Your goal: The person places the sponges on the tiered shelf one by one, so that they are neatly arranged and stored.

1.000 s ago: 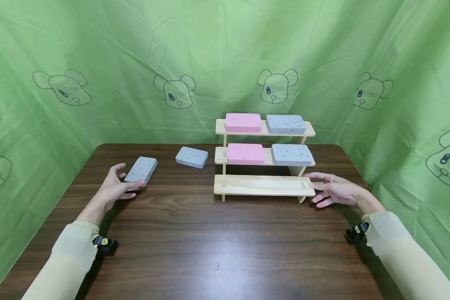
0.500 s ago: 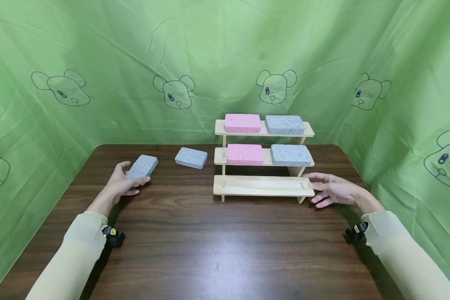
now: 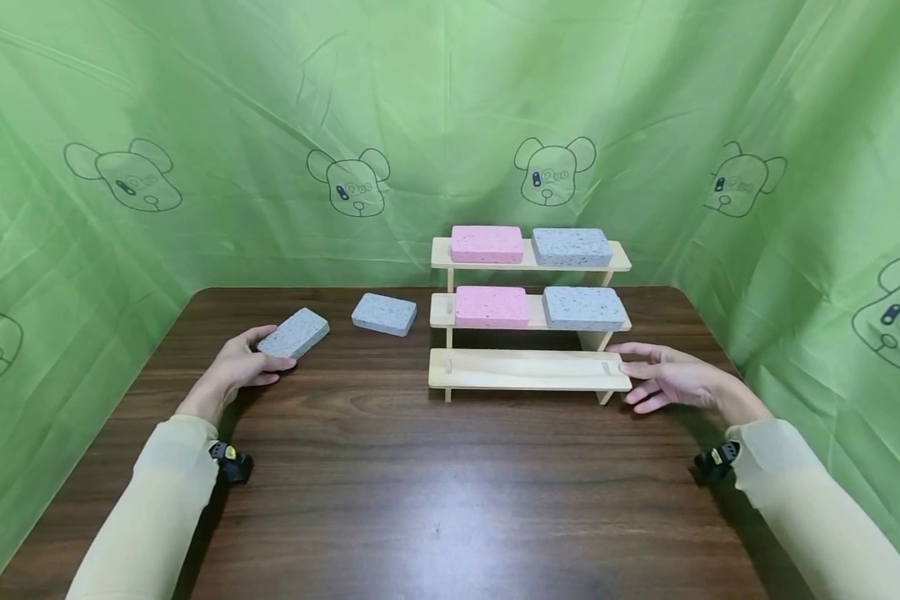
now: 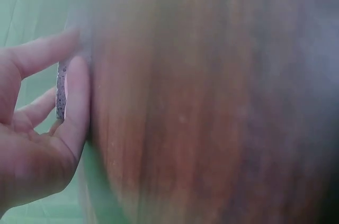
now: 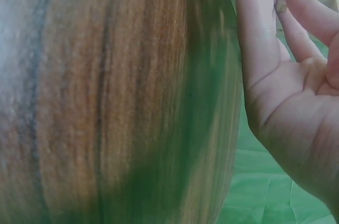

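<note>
My left hand (image 3: 242, 367) grips a light blue speckled sponge (image 3: 296, 333) at its near left end, thumb on the near side and fingers behind. In the left wrist view the hand mostly hides the sponge (image 4: 61, 94), and only a narrow edge shows. On the right, my other hand (image 3: 678, 382) pinches the right end of the bottom board of a three-tier wooden display rack (image 3: 525, 369). Its thumb (image 5: 310, 9) lies against the board's end in the right wrist view. A second blue sponge (image 3: 384, 314) lies flat on the table, between the left hand and the rack.
The top tier carries a pink sponge (image 3: 486, 244) and a blue sponge (image 3: 572, 247). Another pink sponge (image 3: 491, 307) and blue sponge (image 3: 583, 308) sit on the middle tier. Green printed cloth (image 3: 450, 108) hangs around the dark wooden table (image 3: 390, 467).
The left hand has moved right and closed around the sponge, which has turned clockwise and shifted slightly right. My right hand has stayed at the rack's end.
</note>
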Demonstrator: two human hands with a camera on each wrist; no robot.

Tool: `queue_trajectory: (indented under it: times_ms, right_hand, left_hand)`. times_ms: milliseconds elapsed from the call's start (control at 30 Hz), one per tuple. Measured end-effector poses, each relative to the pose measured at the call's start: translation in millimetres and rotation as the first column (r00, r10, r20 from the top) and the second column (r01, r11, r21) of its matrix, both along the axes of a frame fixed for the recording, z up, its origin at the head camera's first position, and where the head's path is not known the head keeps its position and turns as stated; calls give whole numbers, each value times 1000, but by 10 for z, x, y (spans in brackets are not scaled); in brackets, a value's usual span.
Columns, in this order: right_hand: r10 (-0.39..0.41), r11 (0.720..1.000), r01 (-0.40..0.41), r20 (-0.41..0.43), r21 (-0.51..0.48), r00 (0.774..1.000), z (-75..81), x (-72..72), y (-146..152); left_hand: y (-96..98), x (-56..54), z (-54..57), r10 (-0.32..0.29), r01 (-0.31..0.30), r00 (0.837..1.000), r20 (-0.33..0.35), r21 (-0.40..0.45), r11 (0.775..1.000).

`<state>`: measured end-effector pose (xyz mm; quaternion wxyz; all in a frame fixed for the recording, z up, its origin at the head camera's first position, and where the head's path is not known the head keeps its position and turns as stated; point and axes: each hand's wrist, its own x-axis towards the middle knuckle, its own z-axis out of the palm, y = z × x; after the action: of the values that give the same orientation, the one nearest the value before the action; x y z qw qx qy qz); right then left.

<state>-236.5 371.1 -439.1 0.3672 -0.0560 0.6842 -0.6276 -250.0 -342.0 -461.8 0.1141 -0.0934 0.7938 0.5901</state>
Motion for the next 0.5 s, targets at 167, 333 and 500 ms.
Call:
queue_trajectory:
  times_ms: [167, 333, 500]
  right_hand:
    - [-2, 1000, 2, -2, 10, 1000, -16, 2, -15]
    - [6, 1000, -6, -5, 11, 1000, 8, 6, 6]
    - [13, 1000, -13, -12, -1, 1000, -21, -14, 26]
  left_hand:
    - [-28, 11, 16, -16, 16, 1000, 12, -4, 1000]
    - [3, 8, -1, -21, 21, 1000, 10, -12, 1000]
    - [18, 3, -13, -27, 26, 1000, -15, -23, 999]
